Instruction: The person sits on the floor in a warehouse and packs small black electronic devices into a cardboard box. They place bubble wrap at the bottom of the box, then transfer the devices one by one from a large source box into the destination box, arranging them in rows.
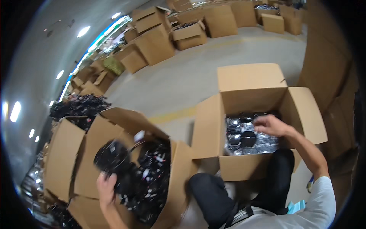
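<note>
My left hand (106, 187) is at the left carton, its fingers closed on a dark, rounded black piece (112, 155) that looks wrapped in clear film and is blurred by motion. Below it, that carton holds a heap of black, shiny pieces (150, 179) with small white specks, too jumbled to name. Over the right carton reaches my right hand (271, 126), fingers loosely bent and nothing visible in them. It hovers at or just above clear-wrapped packs (263, 143) with black round parts; contact is hard to tell. A single black round piece (248, 139) lies on them.
The right carton's flaps (249, 77) stand spread outward between my knees and the floor beyond. The left carton's wall (177, 183) rises beside my left knee. More dark pieces (82, 105) are heaped behind it. Several cartons (221, 21) line the far side; tall cardboard (328, 57) stands at right.
</note>
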`<state>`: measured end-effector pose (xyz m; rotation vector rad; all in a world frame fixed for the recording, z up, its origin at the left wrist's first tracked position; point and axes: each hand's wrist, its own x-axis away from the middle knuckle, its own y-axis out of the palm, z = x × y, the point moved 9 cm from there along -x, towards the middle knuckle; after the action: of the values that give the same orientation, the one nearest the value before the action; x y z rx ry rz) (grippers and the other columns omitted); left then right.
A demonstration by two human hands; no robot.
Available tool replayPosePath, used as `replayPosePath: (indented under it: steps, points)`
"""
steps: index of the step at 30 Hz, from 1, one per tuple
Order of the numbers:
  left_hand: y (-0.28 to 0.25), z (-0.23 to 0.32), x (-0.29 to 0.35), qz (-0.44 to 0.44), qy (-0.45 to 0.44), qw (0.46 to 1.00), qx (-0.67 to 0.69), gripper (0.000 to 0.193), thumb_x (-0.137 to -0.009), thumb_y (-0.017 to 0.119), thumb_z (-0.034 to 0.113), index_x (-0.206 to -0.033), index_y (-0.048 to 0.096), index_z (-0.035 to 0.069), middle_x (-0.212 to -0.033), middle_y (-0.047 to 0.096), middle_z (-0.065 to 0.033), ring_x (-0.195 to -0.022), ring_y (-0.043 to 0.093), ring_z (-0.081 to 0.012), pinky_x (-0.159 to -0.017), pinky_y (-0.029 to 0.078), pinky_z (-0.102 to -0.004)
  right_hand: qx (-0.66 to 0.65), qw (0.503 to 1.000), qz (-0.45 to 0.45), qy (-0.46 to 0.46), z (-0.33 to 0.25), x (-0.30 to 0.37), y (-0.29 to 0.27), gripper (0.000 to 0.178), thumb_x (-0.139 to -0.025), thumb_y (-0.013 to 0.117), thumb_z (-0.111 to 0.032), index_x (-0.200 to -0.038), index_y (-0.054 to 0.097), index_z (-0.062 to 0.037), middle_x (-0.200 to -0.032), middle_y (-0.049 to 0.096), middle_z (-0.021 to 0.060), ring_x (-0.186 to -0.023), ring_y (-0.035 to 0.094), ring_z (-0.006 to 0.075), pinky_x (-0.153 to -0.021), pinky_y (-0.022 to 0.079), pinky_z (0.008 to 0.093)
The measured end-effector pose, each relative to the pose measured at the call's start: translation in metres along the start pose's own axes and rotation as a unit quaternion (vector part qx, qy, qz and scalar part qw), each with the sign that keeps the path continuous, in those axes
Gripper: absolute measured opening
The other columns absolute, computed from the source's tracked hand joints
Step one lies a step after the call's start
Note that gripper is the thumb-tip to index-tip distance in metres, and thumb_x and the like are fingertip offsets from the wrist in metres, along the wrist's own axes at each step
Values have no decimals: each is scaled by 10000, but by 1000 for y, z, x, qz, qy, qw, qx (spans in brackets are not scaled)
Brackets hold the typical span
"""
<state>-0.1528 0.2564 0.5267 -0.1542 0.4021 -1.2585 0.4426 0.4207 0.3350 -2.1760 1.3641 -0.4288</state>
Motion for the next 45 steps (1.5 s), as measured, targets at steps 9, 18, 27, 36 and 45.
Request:
replayPosePath:
  steps: [9, 18, 27, 36, 45]
  points:
    - [327, 78, -47, -393, -50, 915, 74, 508, -812, 864, 103, -1240, 639, -55, -1173, 699, -104, -1034, 659, -165, -945, 529, -325, -184, 932, -122, -287, -208, -53, -38, 750, -771, 901, -297, -1342, 557, 46, -1255, 661, 163, -1142, 626, 210, -978, 512, 346]
    - [425, -73, -62, -177, -146, 928, 294, 548, -891, 749, -4, -1378, 509, -78, -1210, 657, -162, -1068, 659, -223, -978, 543, -358, -186, 953, 124, 203, 233, -23, -75, 489, -748, 895, -174, -1126, 696, 64, -1022, 743, 142, -901, 718, 218, -812, 592, 359]
    - [515, -86, -64, -216, -185, 918, 278, 547, -936, 710, 50, -1406, 477, -106, -1232, 655, -171, -1093, 652, -212, -989, 528, -353, -187, 828, 159, 504, 446, 47, 75, 473, -905, 785, -335, -1129, 650, 59, -1025, 721, 155, -1008, 699, 285, -862, 576, 404]
    - [551, -77, -59, -326, -183, 891, 256, 540, -925, 695, 45, -1392, 494, -137, -1340, 576, -210, -1231, 560, -221, -1066, 441, -336, -434, 879, -190, 58, 100, -37, 18, 703, -917, 782, -165, -1494, 417, 3, -1274, 641, 102, -1133, 612, 136, -953, 541, 313]
    - [533, -73, -78, -178, -116, 970, 117, 557, -954, 712, 155, -1411, 491, -76, -1357, 521, -206, -1248, 545, -297, -1006, 497, -410, -322, 771, 327, 441, 391, 82, -61, 414, -986, 684, -213, -1313, 542, -3, -1180, 671, 127, -1051, 675, 239, -927, 561, 472]
